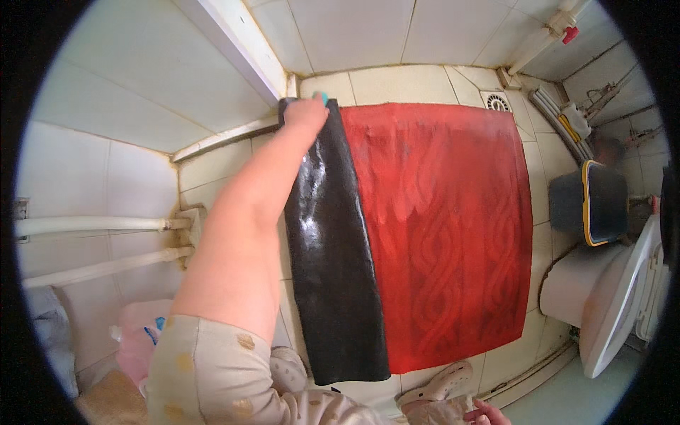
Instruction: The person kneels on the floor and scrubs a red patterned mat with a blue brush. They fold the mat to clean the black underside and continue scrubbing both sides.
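Observation:
A red mat (pixel 453 234) with a darker twisted pattern lies on the tiled floor and looks wet in parts. Its left side is folded over, so a strip of glossy black backing (pixel 329 248) faces up. My left hand (pixel 309 113) is closed at the far end of this strip, around a small teal thing (pixel 324 98) whose kind I cannot make out. At the lower edge, my right hand (pixel 487 412) shows only in part, beside my clothing; its grip is not clear.
On the right stand a white toilet (pixel 609 304) and a dark bin with a yellow rim (pixel 588 202). A floor drain (pixel 498 103) sits beyond the mat's far right corner. White pipes (pixel 106 225) run along the left wall, above a pink container (pixel 138 336). Pale clogs (pixel 443 382) are near the mat's front.

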Motion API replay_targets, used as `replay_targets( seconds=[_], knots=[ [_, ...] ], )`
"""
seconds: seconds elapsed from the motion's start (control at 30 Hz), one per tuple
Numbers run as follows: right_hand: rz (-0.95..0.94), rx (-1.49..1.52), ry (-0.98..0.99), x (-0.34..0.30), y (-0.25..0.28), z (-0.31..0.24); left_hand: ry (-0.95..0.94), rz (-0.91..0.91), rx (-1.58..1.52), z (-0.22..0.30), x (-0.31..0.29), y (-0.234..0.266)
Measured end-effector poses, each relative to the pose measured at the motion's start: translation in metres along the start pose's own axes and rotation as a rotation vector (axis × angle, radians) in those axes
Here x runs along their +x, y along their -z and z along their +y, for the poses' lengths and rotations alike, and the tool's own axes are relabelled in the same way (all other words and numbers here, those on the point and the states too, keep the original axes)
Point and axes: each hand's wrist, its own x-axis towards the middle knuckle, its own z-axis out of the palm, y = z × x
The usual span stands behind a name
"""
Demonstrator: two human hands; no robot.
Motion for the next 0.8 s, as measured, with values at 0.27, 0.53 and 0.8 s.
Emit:
replay_targets(
  seconds=[0.27, 0.53, 0.8],
  knots=[
    [0.021, 0.066, 0.062, -0.013, 0.007, 0.022, -0.132, -0.025, -0.071, -0.018, -0.137, -0.027],
    [-0.015, 0.129, 0.078, -0.019, 0.004, 0.030, 0.200, 0.023, -0.276, -0.027, -0.046, 0.008],
    [-0.041, 0.160, 0.056, -0.025, 0.008, 0.020, -0.488, -0.483, -0.069, 0.016, -0.259, -0.013]
  ],
)
